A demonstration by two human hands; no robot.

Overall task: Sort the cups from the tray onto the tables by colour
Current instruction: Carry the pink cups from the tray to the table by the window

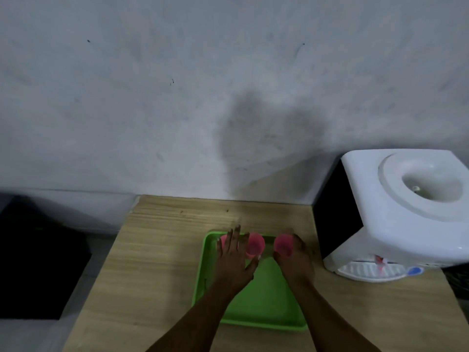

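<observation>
A green tray (264, 301) lies on the wooden table (157, 262). Three pink cups stand at its far end. My left hand (234, 260) hovers there with fingers spread. It partly hides the left pink cup (222, 243), and the middle pink cup (255, 246) sits between its thumb and forefinger. My right hand (295, 260) is curled around the right pink cup (283, 246) at the tray's far right corner. Whether that cup is lifted off the tray I cannot tell.
A white water dispenser (396, 212) stands on the table's right side, close to the tray. A grey wall runs behind the table. To the left, beyond the table edge, sits a dark low surface (38, 262).
</observation>
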